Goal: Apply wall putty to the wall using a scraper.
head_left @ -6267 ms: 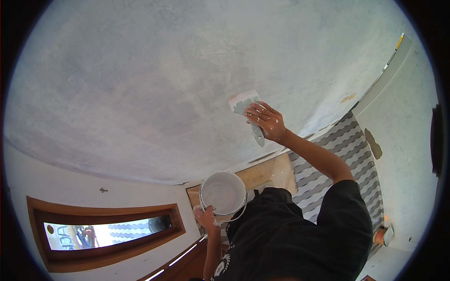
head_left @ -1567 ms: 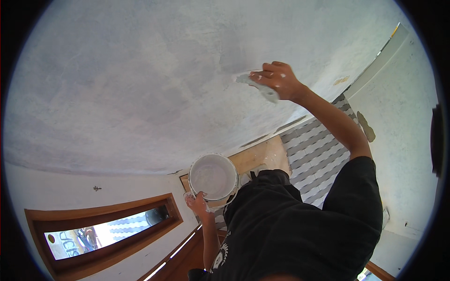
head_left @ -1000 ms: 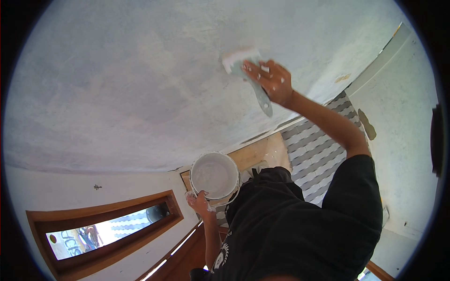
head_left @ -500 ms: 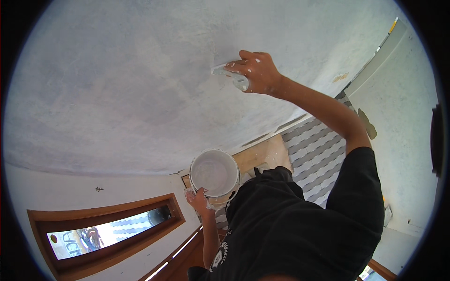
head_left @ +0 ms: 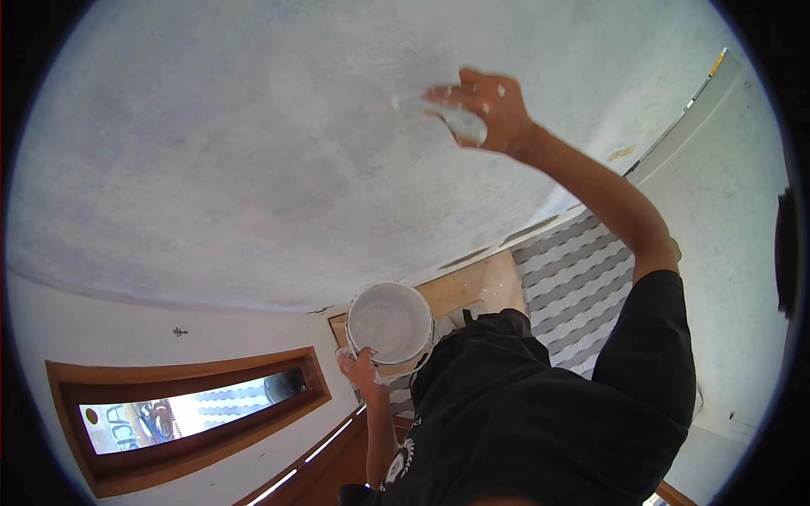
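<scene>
My right hand (head_left: pixel 498 110) grips a whitish, putty-smeared scraper (head_left: pixel 466 125) with the fingers bent over it. It is held up against the broad grey-white wall (head_left: pixel 253 152), or close to it; motion blur hides whether the blade touches. White spots dot the fingers. Low down, my left hand (head_left: pixel 363 369) clasps the rim of a round white bucket (head_left: pixel 391 293), thumb over the edge and the other fingers outside. The bucket tips toward me and a pale coating shows inside. White smears cover parts of the left hand and wrist.
A wood-framed window (head_left: pixel 186 363) is at the lower left. Beneath the wall run a tan board (head_left: pixel 481 282) and a grey-and-white patterned floor (head_left: pixel 565 287). A second pale wall (head_left: pixel 734 228) rises on the right, with a long straight strip (head_left: pixel 675 114) along the corner.
My right hand has moved up and to the right across the wall with the scraper. My left hand still holds the bucket, which sits slightly lower in the picture.
</scene>
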Tool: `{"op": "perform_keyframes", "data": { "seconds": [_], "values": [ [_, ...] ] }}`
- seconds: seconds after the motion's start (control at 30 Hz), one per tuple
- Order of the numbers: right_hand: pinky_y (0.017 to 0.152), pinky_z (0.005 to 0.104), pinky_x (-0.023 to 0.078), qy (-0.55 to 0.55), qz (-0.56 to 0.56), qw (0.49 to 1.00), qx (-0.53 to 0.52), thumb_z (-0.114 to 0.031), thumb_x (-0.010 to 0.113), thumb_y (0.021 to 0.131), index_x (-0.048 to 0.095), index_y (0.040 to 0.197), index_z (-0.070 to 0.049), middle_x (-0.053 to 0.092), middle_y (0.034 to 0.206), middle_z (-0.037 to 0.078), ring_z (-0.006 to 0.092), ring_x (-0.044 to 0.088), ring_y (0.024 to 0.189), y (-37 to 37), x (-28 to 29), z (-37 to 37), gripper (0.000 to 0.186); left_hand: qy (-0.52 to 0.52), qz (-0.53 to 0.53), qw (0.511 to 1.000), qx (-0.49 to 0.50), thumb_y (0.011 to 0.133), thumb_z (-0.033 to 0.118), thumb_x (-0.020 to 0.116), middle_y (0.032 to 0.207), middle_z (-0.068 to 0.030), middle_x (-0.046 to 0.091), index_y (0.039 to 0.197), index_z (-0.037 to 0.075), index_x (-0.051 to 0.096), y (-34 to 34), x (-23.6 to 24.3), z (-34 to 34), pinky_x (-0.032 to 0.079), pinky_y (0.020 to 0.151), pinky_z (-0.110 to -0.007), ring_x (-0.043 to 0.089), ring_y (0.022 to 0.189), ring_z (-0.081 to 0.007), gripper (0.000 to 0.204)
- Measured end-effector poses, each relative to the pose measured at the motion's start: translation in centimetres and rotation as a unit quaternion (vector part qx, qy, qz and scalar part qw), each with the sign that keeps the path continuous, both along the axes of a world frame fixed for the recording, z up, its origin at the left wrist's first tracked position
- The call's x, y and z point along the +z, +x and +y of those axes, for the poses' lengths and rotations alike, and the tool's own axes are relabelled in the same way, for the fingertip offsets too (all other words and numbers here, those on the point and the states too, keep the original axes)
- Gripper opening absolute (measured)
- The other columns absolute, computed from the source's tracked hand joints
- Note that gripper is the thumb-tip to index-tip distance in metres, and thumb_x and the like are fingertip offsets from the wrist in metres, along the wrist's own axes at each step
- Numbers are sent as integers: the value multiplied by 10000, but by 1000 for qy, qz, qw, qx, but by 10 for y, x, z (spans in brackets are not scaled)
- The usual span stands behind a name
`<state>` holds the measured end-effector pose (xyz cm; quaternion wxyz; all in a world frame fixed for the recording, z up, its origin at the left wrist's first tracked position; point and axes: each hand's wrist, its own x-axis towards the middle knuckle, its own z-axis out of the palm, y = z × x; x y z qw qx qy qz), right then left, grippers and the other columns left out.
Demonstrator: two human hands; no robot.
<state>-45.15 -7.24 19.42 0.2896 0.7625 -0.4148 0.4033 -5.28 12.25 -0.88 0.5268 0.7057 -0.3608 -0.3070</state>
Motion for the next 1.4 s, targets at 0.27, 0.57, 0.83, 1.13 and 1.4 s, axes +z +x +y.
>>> {"op": "perform_keyframes", "data": {
  "seconds": [0.27,0.57,0.83,1.13,1.4],
  "values": [
    [577,342,493,-326,-49,944,21,-162,723,700,734,944,-95,727,904,71,210,597,688,19,179,38,253,9,-32,999,17,587,-5,628,731,-63,476,768,7,450,3,5,6,404,635,-316,457,667,-190,254],
    [648,313,484,-167,73,981,-59,-163,725,747,704,1112,-145,665,1201,31,184,616,837,35,30,20,365,-15,22,1000,-15,606,15,629,716,-83,539,790,-1,475,7,-2,8,417,573,-337,508,633,-193,239],
    [646,359,474,114,65,991,-7,-174,687,658,685,1037,-112,687,1073,6,198,559,920,44,-100,51,384,20,-51,997,-53,574,12,643,709,-88,532,785,-17,467,14,-1,4,412,546,-329,504,606,-192,277],
    [583,407,468,191,-11,980,60,-252,733,662,721,865,-174,607,720,76,283,604,719,34,-74,25,218,-22,-34,995,-96,564,20,663,706,-102,519,782,-30,459,44,-52,-18,426,546,-351,502,598,-209,302],
    [644,444,477,149,35,988,-36,-471,718,722,671,807,-118,651,799,118,336,629,778,33,108,49,366,-22,-20,988,-149,577,-40,614,716,-79,512,839,2,446,33,-20,-10,426,512,-310,496,588,-164,314]
  ]
}}
